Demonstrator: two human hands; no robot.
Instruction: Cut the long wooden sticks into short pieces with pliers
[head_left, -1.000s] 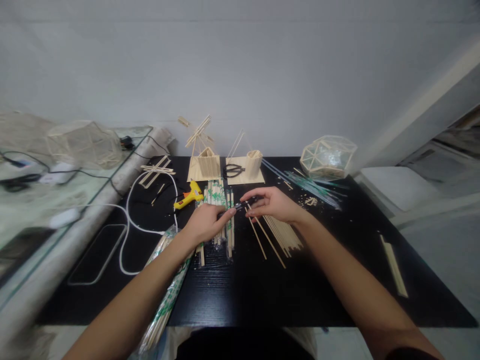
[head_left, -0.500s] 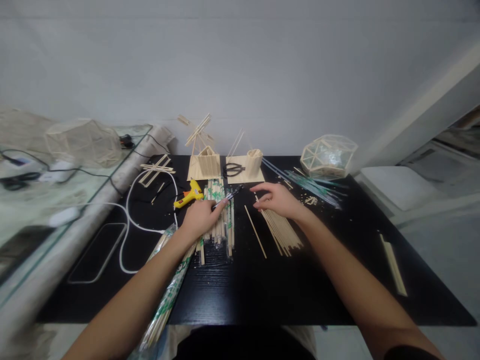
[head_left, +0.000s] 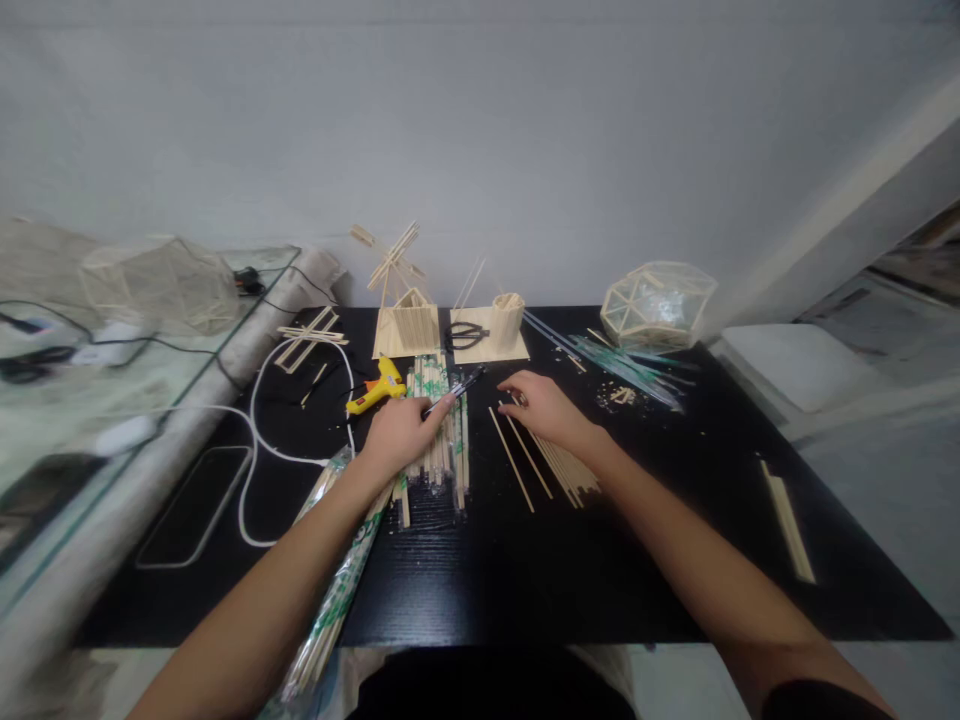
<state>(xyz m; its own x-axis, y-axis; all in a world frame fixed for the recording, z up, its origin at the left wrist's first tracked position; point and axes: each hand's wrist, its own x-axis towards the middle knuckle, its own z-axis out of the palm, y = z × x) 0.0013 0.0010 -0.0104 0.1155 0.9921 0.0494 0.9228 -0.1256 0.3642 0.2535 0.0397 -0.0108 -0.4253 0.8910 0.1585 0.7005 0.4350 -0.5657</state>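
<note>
My left hand is closed around a slim pen, its tip pointing up and to the right. It rests over wrapped chopsticks in clear and green packaging. My right hand hovers at the far ends of a row of bare wooden sticks, fingers bent, thumb and forefinger apart, nothing visible between them. Left of that row, two single sticks lie apart: an outer stick and an inner stick. The palm hides part of the row.
A yellow glue gun lies beside my left hand. Behind stand a stick windmill model, black scissors and a round stick cup. A phone, white cable, plastic wrappers and a stick polyhedron lie around.
A second stick now lies separate from the row, beside the first single one. My right hand has shifted slightly and its fingers are more bent. My left hand stays put with the pen.
</note>
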